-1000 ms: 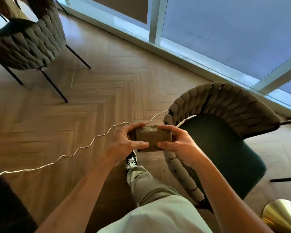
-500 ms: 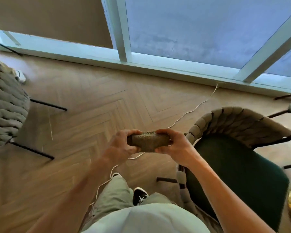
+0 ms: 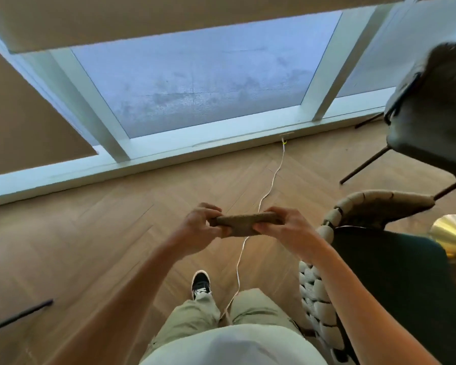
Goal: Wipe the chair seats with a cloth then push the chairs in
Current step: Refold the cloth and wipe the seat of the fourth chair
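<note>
Head view, herringbone wood floor [image 3: 95, 238], window [image 3: 195, 75], cord [image 3: 271, 180], chair [image 3: 395, 275] rt.

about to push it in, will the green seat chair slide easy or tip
The chair probably slides easily: thin legs on smooth wood floor. It looks fairly light, with a woven open back. Pushed high on the backrest it might tip.

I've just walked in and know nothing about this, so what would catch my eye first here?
Probably the two hands in the middle: the left hand and right hand each grip one end of a folded brown cloth above the wooden floor. To the right stands a chair with a dark green seat and woven rope back. Behind, a big window fills the upper picture.
</note>
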Tool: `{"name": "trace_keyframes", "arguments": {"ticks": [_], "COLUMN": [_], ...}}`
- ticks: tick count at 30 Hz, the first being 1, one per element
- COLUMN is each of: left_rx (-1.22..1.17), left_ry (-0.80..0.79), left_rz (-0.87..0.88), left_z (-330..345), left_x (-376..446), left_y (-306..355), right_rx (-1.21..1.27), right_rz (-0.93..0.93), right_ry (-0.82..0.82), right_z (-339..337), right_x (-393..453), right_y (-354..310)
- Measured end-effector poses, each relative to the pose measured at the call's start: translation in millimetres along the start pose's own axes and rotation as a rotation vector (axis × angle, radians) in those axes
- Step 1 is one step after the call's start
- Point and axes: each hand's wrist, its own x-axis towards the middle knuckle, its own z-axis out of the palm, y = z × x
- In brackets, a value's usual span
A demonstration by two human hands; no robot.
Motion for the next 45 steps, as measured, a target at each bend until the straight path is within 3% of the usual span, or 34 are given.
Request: {"name": "trace_keyframes", "arguments": {"ticks": [5,8,12,15,21,28,36,45], "left_rx": [0.015,0.051,-0.143,-0.195,-0.257,-0.162,-0.067,0.117], "left_ry": [-0.252,-0.339,-0.465,-0.476,-0.534,-0.715,-0.908,-1.063], "left_rz": [0.072,0.203,0.231,0.237,0.204,0.185,0.187,0.083], "left_z": [-42,-50,-46,-34,13,72,149,253], "left_x": [70,114,176,233,353,466,552,673], "left_y": [26,44,78,109,184,275,347,395], "right_rx": [0.444,0.474,0.37,0.553,0.857,0.956,1.045,1.103], "right_rz": [0.06,0.035,-0.013,-0.022,-0.014,0.051,0.088,0.239], "right_ry": [0.196,0.247,0.36,0.493,0.431,0.76,0.775,1.111], "right_z": [1,-12,-42,-83,-191,-319,-410,-531], "right_x": [34,57,95,132,196,239,248,286], "right_y": [-33,-49,-59,-57,-41,-43,-9,52]}}
